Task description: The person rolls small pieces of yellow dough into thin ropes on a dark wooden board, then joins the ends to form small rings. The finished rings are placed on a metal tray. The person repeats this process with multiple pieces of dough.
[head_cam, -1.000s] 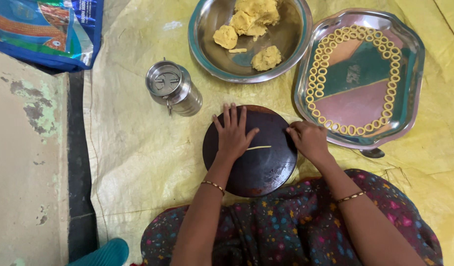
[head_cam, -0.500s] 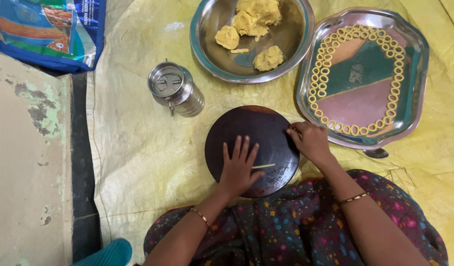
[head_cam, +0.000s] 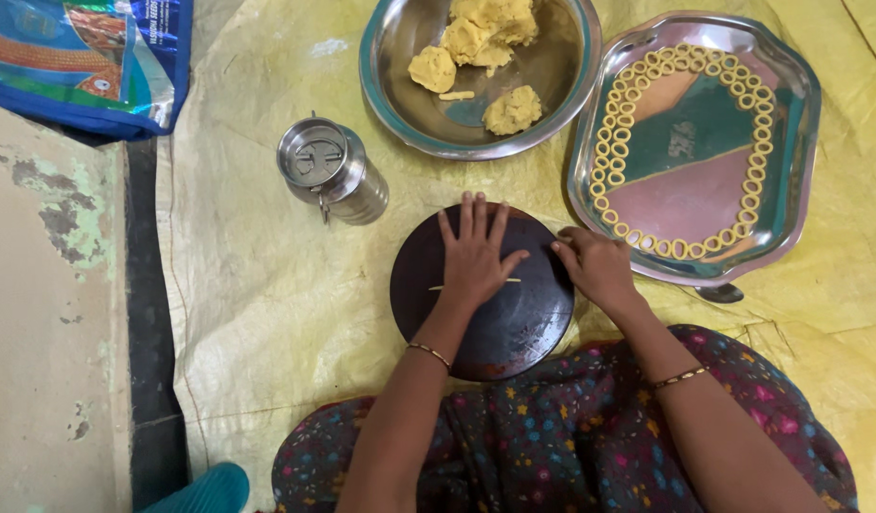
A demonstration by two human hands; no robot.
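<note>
- On the round board [head_cam: 500, 323]: left hand [head_cam: 476, 255], fingers spread flat, presses a thin dough strand [head_cam: 510, 280].
- At three o'clock: right hand [head_cam: 598, 268], curled, grips the board's edge.
- Rolling well probably needs light, even palm pressure.

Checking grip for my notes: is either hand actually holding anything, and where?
Neither grips anything. The left hand presses flat on a thin dough strand; the right hand rests at the dark round board's edge.
</note>
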